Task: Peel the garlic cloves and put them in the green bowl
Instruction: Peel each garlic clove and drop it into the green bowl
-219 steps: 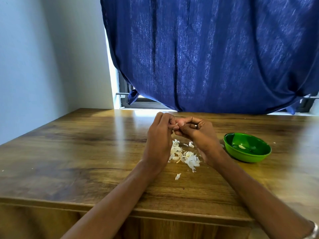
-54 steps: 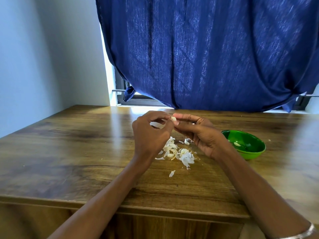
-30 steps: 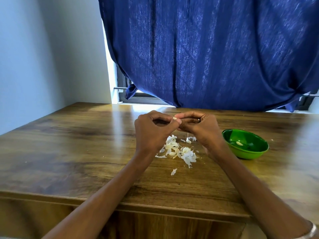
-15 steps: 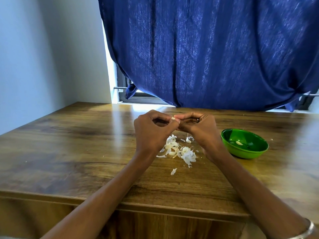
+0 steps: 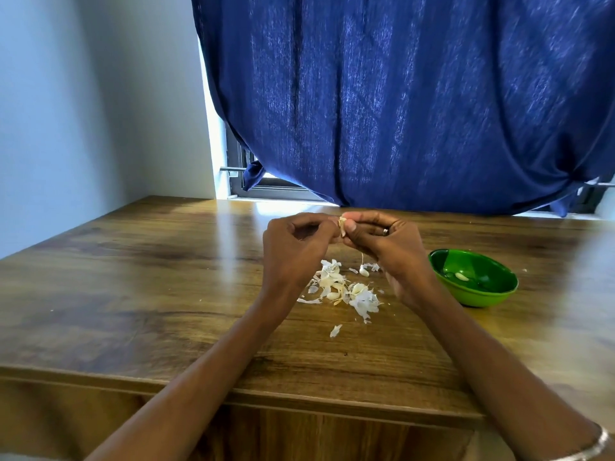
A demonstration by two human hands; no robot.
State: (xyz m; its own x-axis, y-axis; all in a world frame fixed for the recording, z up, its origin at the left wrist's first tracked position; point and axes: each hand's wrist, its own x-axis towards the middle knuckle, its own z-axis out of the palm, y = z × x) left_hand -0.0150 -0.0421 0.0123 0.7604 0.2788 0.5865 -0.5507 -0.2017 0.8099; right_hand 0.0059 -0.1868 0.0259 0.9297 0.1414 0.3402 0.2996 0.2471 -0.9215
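Garlic clove (image 5: 342, 225), pale, papery-skinned, pinched between both hands.

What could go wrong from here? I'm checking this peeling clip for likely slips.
The garlic clove is pinched only at the fingertips of the left hand and right hand, above the pile of skins; dropped there, it could get lost among them. The green bowl sits off to the right, so the carry could also miss.

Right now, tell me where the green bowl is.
In the head view the green bowl sits on the wooden table, to the right of the right hand and the pile of garlic skins, with one peeled clove inside.
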